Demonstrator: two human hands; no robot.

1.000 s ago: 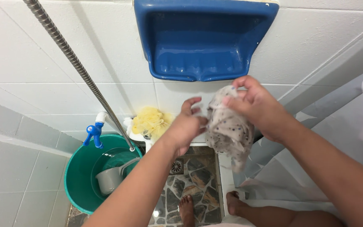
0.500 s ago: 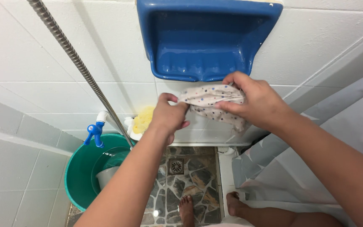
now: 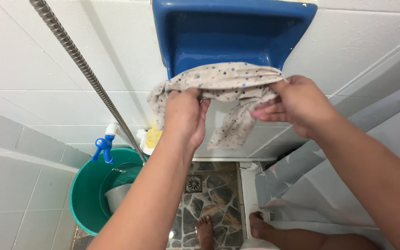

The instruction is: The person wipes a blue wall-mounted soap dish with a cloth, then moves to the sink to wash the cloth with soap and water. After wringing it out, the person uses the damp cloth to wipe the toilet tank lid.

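Head view: left hand and right hand pinch cloth; the slack middle hanging between the grips could slip.

Both arms extended forward; left hand fisted, right hand pinching, raised level.

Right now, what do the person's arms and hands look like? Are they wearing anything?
Both arms are bare, with no sleeves in view. The left hand and the right hand wear no gloves, and no rings, watch or bracelet show. The feet below are bare too.
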